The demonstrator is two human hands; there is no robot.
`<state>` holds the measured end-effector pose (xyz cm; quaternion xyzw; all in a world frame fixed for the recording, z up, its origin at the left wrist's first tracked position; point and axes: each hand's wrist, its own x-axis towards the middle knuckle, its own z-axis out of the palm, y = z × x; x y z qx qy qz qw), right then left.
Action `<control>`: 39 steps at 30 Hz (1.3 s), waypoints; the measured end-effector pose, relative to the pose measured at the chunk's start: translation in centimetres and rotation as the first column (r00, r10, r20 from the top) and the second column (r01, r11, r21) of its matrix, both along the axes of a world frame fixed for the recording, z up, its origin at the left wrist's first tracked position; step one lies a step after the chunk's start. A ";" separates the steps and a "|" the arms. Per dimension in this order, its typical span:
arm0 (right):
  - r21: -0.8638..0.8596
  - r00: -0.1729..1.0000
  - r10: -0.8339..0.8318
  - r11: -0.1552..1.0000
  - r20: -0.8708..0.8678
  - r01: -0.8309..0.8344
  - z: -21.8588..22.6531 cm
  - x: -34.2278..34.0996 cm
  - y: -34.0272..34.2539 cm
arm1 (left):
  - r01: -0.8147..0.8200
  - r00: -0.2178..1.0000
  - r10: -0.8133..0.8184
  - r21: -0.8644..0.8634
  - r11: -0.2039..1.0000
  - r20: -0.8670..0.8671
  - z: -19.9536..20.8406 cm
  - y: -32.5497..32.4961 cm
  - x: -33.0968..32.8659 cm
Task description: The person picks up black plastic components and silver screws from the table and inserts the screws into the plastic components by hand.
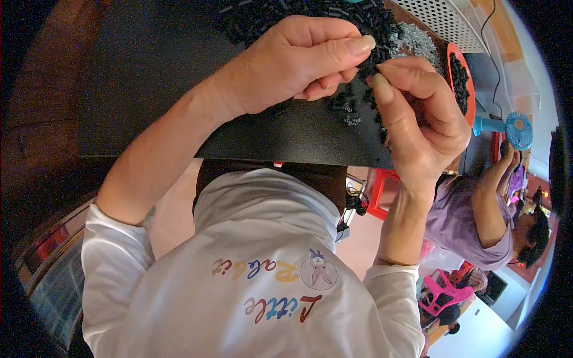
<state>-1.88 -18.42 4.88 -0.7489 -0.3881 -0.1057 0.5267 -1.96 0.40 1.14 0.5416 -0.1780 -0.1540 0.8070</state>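
Above the dark table (179, 53), my two hands are raised close together, fingertips nearly meeting. My left hand (310, 56) is closed, thumb pressed along the bent index finger. Thumb and index finger of my right hand (421, 110) pinch together just to the right of it. Whatever sits in either pinch is too small or hidden to name. Behind the hands spreads a heap of small black parts (250, 21). A pile of small silvery pieces, like springs (418, 39), lies beside it. A few loose silvery coils (352, 120) rest on the table below my fingers.
An orange-red bowl (471, 98) of black parts stands at the right, near a white perforated basket (441, 21). A blue fan (518, 131) is farther right. Another person in a purple shirt (468, 218) sits there. A red crate (382, 194) is below the table edge.
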 end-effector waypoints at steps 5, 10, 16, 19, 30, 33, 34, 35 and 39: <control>0.092 0.993 -0.098 0.990 -0.071 0.105 -0.4 -0.9 1.1 | -0.081 0.989 0.071 0.074 0.994 0.130 0.1 -0.1 -0.3; 0.168 0.992 -0.124 0.977 -0.034 0.128 -1.1 -0.4 0.8 | -0.090 0.985 0.085 0.027 0.996 0.153 -0.4 -0.2 -0.2; 0.120 0.988 -0.139 0.982 -0.074 0.147 -0.7 -0.7 0.7 | -0.091 0.983 0.087 0.018 0.996 0.160 -0.6 -0.1 -0.3; 0.119 0.993 -0.113 0.986 -0.015 0.114 -1.0 -0.6 0.7 | -0.088 0.983 0.087 -0.004 0.996 0.159 -1.0 -0.1 -0.2; 0.081 0.993 -0.119 0.990 -0.001 0.119 -1.5 -0.4 0.6 | -0.070 0.997 0.072 -0.048 0.996 0.039 -1.3 0.1 -0.1; 0.022 0.990 -0.142 0.990 0.014 0.142 -1.2 -0.4 0.7 | -0.072 0.997 0.072 0.002 0.997 0.034 -1.1 0.1 0.2; 0.022 0.990 -0.143 0.989 0.011 0.143 -1.1 -0.4 0.8 | -0.083 0.996 0.082 0.039 0.996 0.036 -1.0 0.1 0.3; 0.028 0.987 -0.161 0.986 -0.022 0.162 -1.0 -0.4 0.9 | -0.082 0.996 0.081 0.040 0.996 0.033 -1.0 0.0 0.4; 0.062 0.982 -0.187 0.980 0.006 0.187 -1.2 0.1 0.6 | -0.097 0.994 0.093 0.071 0.993 0.059 -0.8 -0.5 0.8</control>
